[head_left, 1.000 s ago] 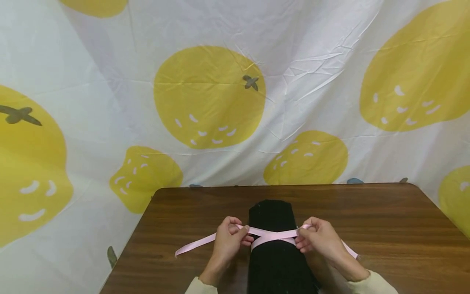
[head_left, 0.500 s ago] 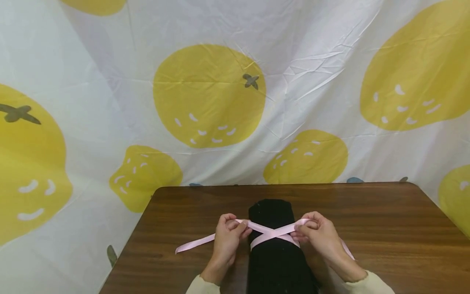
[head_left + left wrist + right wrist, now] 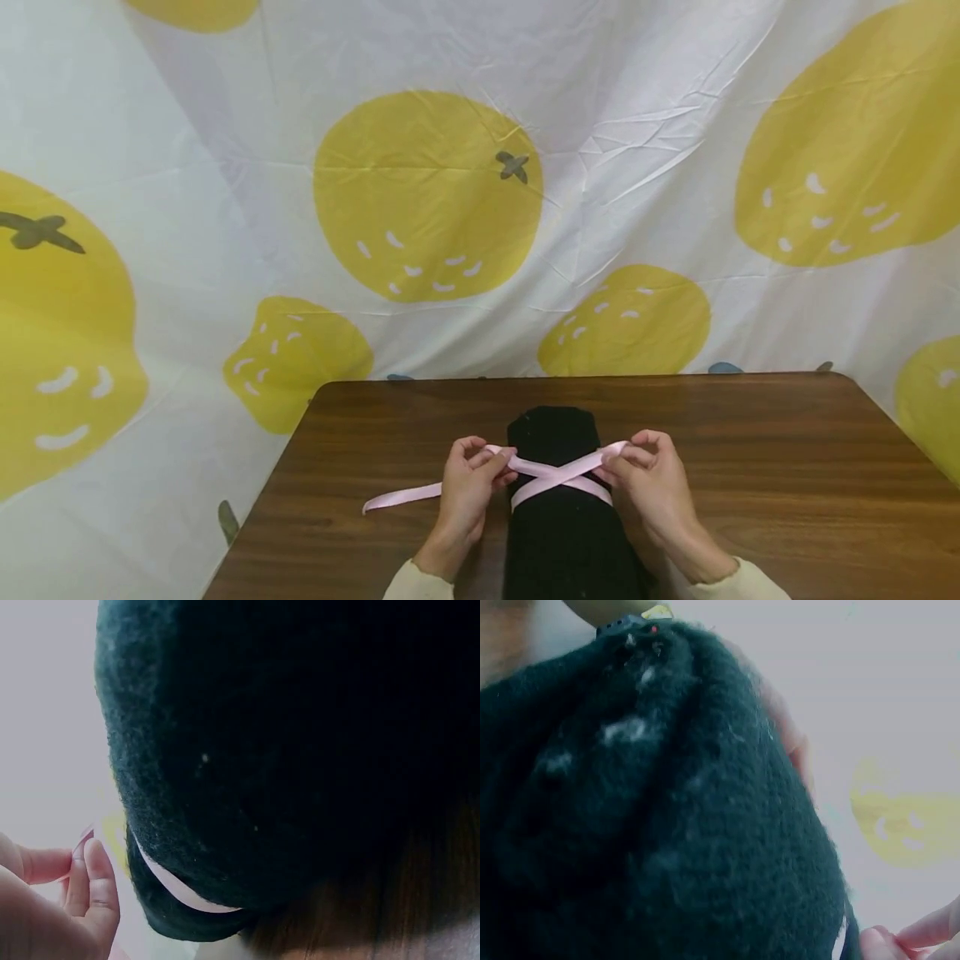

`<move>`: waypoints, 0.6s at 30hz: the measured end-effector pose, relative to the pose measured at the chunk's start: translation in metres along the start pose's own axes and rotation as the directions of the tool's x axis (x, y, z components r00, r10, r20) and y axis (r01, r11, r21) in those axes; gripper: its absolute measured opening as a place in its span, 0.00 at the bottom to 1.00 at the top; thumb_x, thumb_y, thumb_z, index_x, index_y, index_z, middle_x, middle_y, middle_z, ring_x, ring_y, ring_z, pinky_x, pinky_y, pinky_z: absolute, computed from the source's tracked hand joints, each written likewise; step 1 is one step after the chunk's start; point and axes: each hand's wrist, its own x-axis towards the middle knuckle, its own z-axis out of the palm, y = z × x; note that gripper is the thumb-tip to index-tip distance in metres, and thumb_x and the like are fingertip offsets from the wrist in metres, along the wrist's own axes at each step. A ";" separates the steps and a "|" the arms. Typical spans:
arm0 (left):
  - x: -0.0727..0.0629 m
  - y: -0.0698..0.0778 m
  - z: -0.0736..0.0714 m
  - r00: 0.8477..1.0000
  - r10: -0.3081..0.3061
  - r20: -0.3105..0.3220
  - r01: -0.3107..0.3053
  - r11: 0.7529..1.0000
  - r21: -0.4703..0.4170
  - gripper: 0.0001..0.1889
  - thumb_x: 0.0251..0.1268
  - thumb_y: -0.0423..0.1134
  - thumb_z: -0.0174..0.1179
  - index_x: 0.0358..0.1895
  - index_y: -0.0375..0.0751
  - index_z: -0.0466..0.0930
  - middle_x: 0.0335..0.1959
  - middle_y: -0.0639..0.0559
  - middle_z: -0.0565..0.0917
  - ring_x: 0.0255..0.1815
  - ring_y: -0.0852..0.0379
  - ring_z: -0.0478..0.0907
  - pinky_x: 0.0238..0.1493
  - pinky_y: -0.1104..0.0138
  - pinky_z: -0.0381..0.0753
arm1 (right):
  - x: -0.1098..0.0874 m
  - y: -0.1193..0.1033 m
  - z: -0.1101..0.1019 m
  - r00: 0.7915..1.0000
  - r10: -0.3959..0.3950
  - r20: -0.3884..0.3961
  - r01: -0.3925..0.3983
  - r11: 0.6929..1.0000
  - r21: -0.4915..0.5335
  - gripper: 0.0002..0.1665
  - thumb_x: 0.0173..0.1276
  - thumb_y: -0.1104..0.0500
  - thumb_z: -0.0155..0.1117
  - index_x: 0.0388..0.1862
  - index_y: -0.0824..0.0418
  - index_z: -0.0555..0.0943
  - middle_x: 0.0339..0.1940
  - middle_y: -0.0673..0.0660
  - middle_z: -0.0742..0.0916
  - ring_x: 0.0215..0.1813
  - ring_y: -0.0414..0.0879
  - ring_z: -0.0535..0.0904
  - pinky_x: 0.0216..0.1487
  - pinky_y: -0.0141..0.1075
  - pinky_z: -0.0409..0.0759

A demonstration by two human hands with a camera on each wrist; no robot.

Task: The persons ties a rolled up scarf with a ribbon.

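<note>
A long black knit bundle (image 3: 570,542) lies on the table, pointing away from me. Round it runs a pink ribbon (image 3: 558,477), whose two ends cross in an X on top. My left hand (image 3: 467,500) pinches one end between thumb and fingers at the bundle's left side; that end's tail trails leftward over the wood. On the other side my right hand (image 3: 660,492) pinches the other end, raised a little. In the left wrist view the ribbon (image 3: 187,892) bands the dark fabric (image 3: 225,750); the right wrist view shows fuzzy dark knit (image 3: 705,810) with white lint.
The brown wooden table (image 3: 787,467) has rounded far corners. Right behind it hangs a white cloth (image 3: 637,100) printed with large yellow lemons (image 3: 427,200). Cream sleeves (image 3: 738,579) cover both wrists.
Both hands have risen slightly, lifting the ribbon ends so the X stands more open. The right tail, seen earlier beside the right wrist, no longer shows.
</note>
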 end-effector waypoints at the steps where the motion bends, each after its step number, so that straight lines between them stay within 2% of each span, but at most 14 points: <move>1: 0.000 0.000 0.000 1.000 -0.001 -0.003 0.001 1.000 -0.001 0.20 0.61 0.26 0.65 0.46 0.38 0.61 0.32 0.47 0.86 0.33 0.56 0.85 0.33 0.67 0.85 | -0.001 0.000 0.001 1.000 -0.002 -0.005 0.002 1.000 0.021 0.25 0.63 0.79 0.59 0.48 0.64 0.57 0.29 0.50 0.86 0.34 0.40 0.86 0.41 0.35 0.85; 4: 0.000 0.000 0.001 1.000 0.006 -0.004 -0.006 1.000 -0.007 0.19 0.60 0.25 0.66 0.41 0.39 0.62 0.31 0.46 0.87 0.31 0.57 0.85 0.32 0.68 0.85 | -0.002 -0.001 0.003 1.000 0.010 -0.011 -0.009 0.998 0.062 0.23 0.64 0.78 0.59 0.46 0.64 0.57 0.29 0.49 0.87 0.35 0.41 0.86 0.42 0.36 0.85; 8: 0.000 0.000 0.001 1.000 0.022 0.007 -0.022 1.000 -0.001 0.18 0.59 0.24 0.66 0.36 0.39 0.63 0.32 0.44 0.87 0.30 0.58 0.85 0.30 0.69 0.84 | -0.002 -0.002 0.004 0.999 0.045 -0.018 -0.044 0.998 0.038 0.21 0.65 0.76 0.60 0.44 0.64 0.58 0.30 0.50 0.88 0.34 0.41 0.86 0.41 0.35 0.85; 14: 0.002 0.000 0.003 1.000 0.019 0.007 -0.019 1.000 0.013 0.21 0.58 0.25 0.68 0.38 0.40 0.60 0.29 0.48 0.85 0.29 0.58 0.85 0.29 0.70 0.83 | -0.001 -0.004 0.006 0.996 0.084 -0.012 -0.084 0.996 0.004 0.19 0.68 0.71 0.62 0.44 0.62 0.60 0.33 0.51 0.90 0.34 0.38 0.85 0.38 0.29 0.83; 18: 0.003 0.000 0.005 0.999 0.038 0.012 -0.038 0.998 0.047 0.20 0.57 0.26 0.68 0.37 0.40 0.62 0.29 0.48 0.85 0.28 0.59 0.83 0.29 0.70 0.83 | -0.002 -0.003 0.011 0.996 0.084 0.017 -0.084 0.996 0.018 0.16 0.70 0.68 0.62 0.45 0.62 0.63 0.33 0.47 0.91 0.39 0.37 0.86 0.38 0.27 0.80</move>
